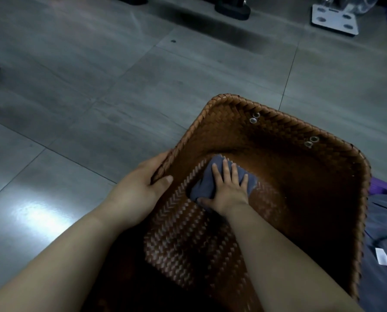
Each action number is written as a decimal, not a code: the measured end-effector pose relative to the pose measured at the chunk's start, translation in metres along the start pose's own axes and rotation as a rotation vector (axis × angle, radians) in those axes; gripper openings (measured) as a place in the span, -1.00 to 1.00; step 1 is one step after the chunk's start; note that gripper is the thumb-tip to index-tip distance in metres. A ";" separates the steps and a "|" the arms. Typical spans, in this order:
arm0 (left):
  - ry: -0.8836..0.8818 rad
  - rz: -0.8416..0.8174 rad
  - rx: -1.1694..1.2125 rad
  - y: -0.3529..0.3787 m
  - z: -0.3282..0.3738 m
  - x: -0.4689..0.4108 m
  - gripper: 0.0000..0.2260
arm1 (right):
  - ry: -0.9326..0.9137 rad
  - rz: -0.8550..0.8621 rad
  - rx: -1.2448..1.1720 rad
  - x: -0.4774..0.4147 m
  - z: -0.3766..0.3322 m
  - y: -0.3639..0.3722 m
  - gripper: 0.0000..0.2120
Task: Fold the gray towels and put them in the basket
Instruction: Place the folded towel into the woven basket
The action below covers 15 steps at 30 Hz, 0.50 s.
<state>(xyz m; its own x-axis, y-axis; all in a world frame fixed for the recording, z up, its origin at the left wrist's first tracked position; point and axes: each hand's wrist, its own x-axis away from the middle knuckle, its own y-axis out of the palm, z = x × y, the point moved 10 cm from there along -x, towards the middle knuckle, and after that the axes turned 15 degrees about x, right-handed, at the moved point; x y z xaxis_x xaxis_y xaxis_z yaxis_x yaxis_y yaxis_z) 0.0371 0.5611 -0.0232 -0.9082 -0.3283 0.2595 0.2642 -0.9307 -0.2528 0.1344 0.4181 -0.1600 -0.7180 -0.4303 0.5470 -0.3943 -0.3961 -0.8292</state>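
Folded gray towel point(207, 186) is down on the basket floor, roughly centre of the woven base, nudged toward the 10 o'clock wall. Long axis runs approx 7→1 o'clock, parallel to the near-left wall. Far half of the base toward 1–3 o'clock looks bare.

Right hand point(227, 188) lies flat on top of it, fingers spread, pointing to 12, thumb hooked round the towel's 7 o'clock edge. Pressing/patting it down rather than pinching, by the look of it; not closed round anything. Forearm enters from 5 o'clock over the near rim.

Left hand point(143, 183) is clamped on the basket point(323, 131) rim at 9 o'clock, thumb inside, fingers outside, steadying or tipping it toward the person. Hands apart, the left wall between them.

Basket sits on the gray tiled floor point(98, 86), mouth tilted toward cam.

More gray cloth point(386, 244) with a white tag lies just outside the basket at 3–4 o'clock, on the right hand's side. Can't tell if folded; looks loose.

Judgement: this towel is placed. Next move turns on that pile being right of the basket: right hand is nearer, needs to lift clear over the 3 o'clock rim. Left hand can stay on the rim or let go for folding.
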 end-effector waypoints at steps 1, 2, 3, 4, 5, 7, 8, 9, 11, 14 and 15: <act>0.003 -0.002 -0.008 0.000 0.000 0.000 -0.58 | -0.001 -0.029 0.006 -0.004 0.001 0.000 -0.08; 0.005 -0.003 -0.012 0.000 0.000 0.001 -0.59 | -0.002 -0.053 0.012 -0.007 0.003 0.000 -0.07; 0.007 -0.003 -0.016 -0.001 0.000 0.001 -0.59 | -0.008 -0.066 0.015 -0.010 0.002 -0.001 -0.06; 0.008 -0.005 -0.023 -0.001 0.000 0.001 -0.59 | -0.017 -0.068 0.018 -0.011 0.001 -0.003 -0.06; 0.007 -0.006 -0.027 -0.001 0.000 0.002 -0.59 | -0.026 -0.063 0.019 -0.011 0.001 -0.004 -0.05; -0.003 0.007 -0.016 -0.003 0.000 0.004 -0.61 | -0.036 -0.048 0.007 -0.012 0.001 -0.005 -0.05; -0.006 0.024 -0.005 -0.005 0.001 0.006 -0.62 | -0.040 -0.036 -0.010 -0.011 0.002 -0.007 -0.05; -0.009 0.046 0.008 -0.007 0.002 0.006 -0.62 | -0.044 -0.018 -0.033 -0.010 0.002 -0.009 -0.05; -0.025 0.088 0.024 -0.012 0.001 0.008 -0.60 | -0.039 0.022 -0.091 -0.004 0.004 -0.013 -0.07; -0.040 0.118 0.033 -0.015 0.000 0.011 -0.59 | -0.006 0.086 -0.161 0.004 0.010 -0.020 -0.13; -0.034 0.119 0.036 -0.015 0.000 0.011 -0.60 | 0.006 0.102 -0.171 0.005 0.013 -0.022 -0.15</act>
<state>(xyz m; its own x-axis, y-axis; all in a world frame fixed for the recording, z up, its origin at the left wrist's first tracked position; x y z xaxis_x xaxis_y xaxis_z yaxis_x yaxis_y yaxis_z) 0.0232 0.5715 -0.0162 -0.8583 -0.4417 0.2612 0.3819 -0.8898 -0.2499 0.1473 0.4140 -0.1378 -0.7622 -0.4566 0.4588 -0.4107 -0.2067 -0.8880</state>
